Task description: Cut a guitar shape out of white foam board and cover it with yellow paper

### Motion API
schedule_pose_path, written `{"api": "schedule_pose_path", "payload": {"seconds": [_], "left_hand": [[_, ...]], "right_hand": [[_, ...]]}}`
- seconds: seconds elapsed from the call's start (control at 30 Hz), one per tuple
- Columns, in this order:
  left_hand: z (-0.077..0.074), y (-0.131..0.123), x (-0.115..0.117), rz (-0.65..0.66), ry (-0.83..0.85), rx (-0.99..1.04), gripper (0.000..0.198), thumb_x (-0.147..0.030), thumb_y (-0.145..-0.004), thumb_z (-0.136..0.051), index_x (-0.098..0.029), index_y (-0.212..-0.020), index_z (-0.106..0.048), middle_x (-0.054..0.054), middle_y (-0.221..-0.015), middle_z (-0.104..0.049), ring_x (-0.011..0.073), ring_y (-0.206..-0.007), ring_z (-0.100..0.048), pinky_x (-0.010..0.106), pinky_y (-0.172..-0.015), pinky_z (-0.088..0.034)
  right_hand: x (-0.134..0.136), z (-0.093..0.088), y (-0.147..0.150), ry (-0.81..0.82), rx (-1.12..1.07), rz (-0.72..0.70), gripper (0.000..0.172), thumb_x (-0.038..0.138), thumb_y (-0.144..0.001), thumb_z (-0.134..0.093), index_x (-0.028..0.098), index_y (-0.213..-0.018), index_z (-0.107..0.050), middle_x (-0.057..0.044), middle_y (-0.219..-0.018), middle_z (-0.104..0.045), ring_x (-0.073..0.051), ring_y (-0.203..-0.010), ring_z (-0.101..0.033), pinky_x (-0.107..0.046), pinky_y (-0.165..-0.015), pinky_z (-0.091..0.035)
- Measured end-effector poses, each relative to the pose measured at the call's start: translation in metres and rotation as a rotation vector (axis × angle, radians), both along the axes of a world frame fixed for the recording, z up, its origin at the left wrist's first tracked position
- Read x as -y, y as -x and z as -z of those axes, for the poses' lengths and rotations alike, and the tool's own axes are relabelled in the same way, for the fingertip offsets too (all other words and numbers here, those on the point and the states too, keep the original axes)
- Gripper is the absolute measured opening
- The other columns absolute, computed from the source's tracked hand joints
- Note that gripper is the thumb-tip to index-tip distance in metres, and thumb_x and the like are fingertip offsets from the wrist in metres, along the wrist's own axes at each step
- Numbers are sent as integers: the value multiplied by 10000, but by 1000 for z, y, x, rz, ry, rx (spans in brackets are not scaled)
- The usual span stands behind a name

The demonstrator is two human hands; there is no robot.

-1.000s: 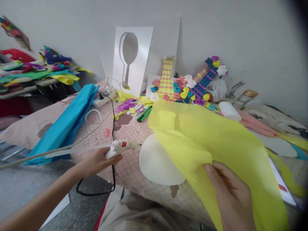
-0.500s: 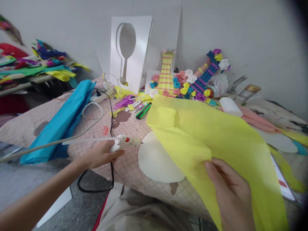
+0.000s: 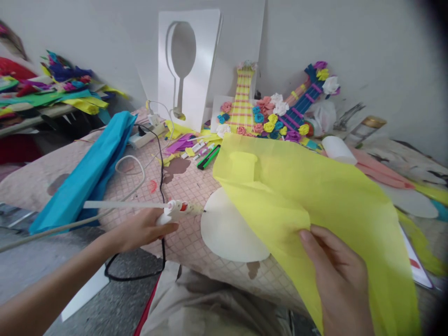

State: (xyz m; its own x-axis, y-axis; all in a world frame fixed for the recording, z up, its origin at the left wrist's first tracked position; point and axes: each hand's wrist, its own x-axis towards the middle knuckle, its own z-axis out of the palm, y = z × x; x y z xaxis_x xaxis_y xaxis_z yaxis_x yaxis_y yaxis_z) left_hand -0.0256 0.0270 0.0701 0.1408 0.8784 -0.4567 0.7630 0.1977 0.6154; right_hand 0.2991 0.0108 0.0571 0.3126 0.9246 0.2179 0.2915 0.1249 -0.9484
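Note:
My left hand [image 3: 145,228] is closed round the handle of a white hot glue gun [image 3: 178,211], a long glue stick poking out of its back. The nozzle points right, at the left edge of a white rounded board [image 3: 227,233] lying on the table. My right hand [image 3: 339,270] pinches the edge of a large yellow crepe paper sheet [image 3: 336,191] between thumb and fingers. That sheet covers the upper and right part of the board, whose outline shows through it.
Blue crepe paper [image 3: 87,172] lies at left, near a power strip [image 3: 147,136] and cables. A green cutter [image 3: 209,157] rests behind the board. Decorated paper guitars [image 3: 244,105] and a white cut-out panel [image 3: 206,51] lean at the wall. A white roll [image 3: 339,150] sits at right.
The view has tilted slightly. My left hand and the glue gun have drawn back a little to the left. My right hand keeps its pinch on the yellow paper.

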Motion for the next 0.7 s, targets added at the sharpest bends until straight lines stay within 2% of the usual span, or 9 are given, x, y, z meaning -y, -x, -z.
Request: {"api": "schedule_pose_path", "payload": {"seconds": [0.27, 0.43, 0.53, 0.63, 0.7], "left_hand": [[0, 5, 11, -25, 37, -35, 336, -528, -735, -529, -201, -663, -561, -41, -467, -453, 121, -460, -403, 233, -427, -262], [1, 8, 19, 0, 26, -37, 322, -536, -727, -553, -219, -747, -605, -34, -555, -503, 122, -523, -437, 203, -457, -297], [-2, 8, 24, 43, 58, -6, 320, -531, -753, -522, -226, -795, -608, -46, -510, -453, 124, -517, -427, 199, -454, -298], [-8, 7, 23, 73, 80, 0, 358, -541, -777, -475, -197, -740, -571, -52, -467, -401, 119, -482, -404, 204, -439, -292], [-12, 7, 19, 66, 52, 14, 364, -542, -771, -476, -187, -723, -540, -53, -484, -420, 106, -465, -395, 201, -429, -290]], "right_hand": [[1, 1, 0, 54, -64, 20, 179, 383, -689, -715, 221, -752, -673, -6, -638, -650, -144, -573, -583, -213, -479, -485], [2, -5, 5, 51, -101, 67, 181, 397, -669, -722, 229, -713, -670, -1, -608, -633, -144, -560, -568, -219, -467, -466], [0, -7, 7, 41, -116, 89, 190, 400, -648, -730, 226, -683, -665, -1, -588, -628, -141, -543, -559, -222, -466, -460], [0, -8, 7, 19, -120, 100, 218, 410, -628, -739, 211, -666, -661, -4, -571, -618, -138, -528, -542, -220, -447, -442], [2, -10, 8, 28, -121, 120, 237, 422, -630, -735, 202, -670, -656, 0, -574, -603, -132, -533, -521, -216, -446, -426]]}}
